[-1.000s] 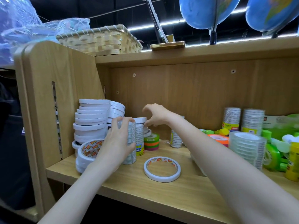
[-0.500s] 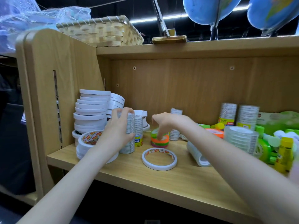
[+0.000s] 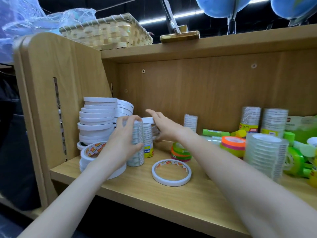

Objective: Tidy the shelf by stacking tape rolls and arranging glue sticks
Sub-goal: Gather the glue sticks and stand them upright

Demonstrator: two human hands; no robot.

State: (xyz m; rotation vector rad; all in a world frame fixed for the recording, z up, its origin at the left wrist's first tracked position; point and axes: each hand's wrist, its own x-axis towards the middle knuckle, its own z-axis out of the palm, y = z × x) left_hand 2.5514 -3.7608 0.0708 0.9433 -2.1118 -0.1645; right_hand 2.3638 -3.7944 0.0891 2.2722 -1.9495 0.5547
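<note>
- clear tape rolls in a tall wrapped column (image 3: 137,143) stood near the left end of the shelf (image 3: 171,200), and the left hand (image 3: 121,143) was curled round it, fingers over the top and thumb low on its side; a sideways tug could have tipped it onto the loose white roll (image 3: 171,172) lying flat just in front.
- right hand (image 3: 164,126) reached in behind that column with fingers straight and holding nothing, close to a white roll (image 3: 147,120) resting on the short stack at the back; a careless nudge might have slid that roll off.
- tall white stack (image 3: 97,122) against the side panel looked uneven, its rolls offset; a bump from the left wrist would likely have toppled it over the shelf's open front edge.
- right forearm passed just above the green-and-orange rolls (image 3: 181,152) and near the clear stack (image 3: 265,157); drawing the arm back low could have swept them.
- glue sticks (image 3: 215,132) lay further right, untouched, partly hidden among green items.
</note>
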